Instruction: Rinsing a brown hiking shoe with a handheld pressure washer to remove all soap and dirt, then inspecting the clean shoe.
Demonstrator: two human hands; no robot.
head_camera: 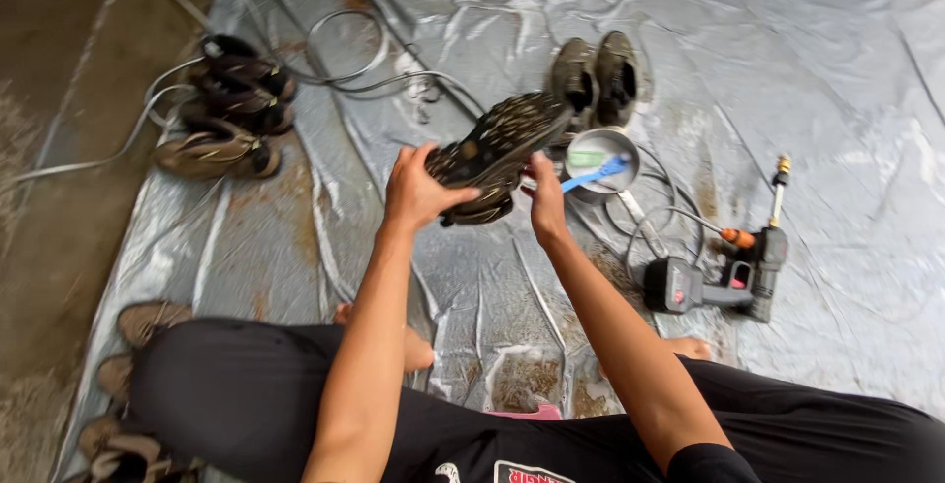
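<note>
Left hand (418, 188) fingers grip muddy shoe (497, 148); right hand (546, 197) grips blue brush (596, 175); bowl (625, 143) behind.

A cordless spray gun (714, 281) lies on the silver tarp (837, 99) beside muddy shoes (596, 79).

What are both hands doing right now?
Left hand: closed on the muddy shoe.
Right hand: closed on a blue brush, against the shoe.
</note>
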